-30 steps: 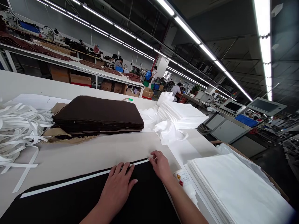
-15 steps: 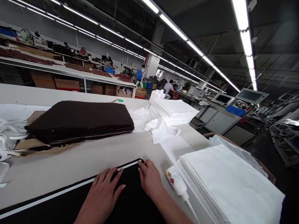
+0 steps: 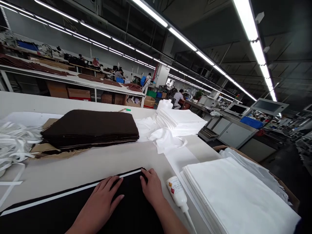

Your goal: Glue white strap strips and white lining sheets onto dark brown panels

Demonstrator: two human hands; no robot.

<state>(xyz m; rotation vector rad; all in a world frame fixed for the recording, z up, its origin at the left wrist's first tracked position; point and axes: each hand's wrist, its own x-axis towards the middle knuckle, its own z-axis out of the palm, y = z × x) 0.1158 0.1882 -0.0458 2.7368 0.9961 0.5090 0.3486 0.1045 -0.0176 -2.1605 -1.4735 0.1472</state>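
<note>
Left hand point(image 3: 96, 204), right hand point(image 3: 151, 188) on one black panel point(image 3: 41, 218), one squeeze bottle point(image 3: 176, 191)

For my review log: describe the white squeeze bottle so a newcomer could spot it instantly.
On the long pale worktable, find the person's right hand resting on the black material. Just right of it, before the big stack of white sheets, lies a white squeeze bottle. Its yellow-and-red marked label and thin nozzle pointing toward the person set it apart.

Brown fabric stack point(image 3: 90, 130), white sheets point(image 3: 234, 195), white straps point(image 3: 17, 143)
</note>
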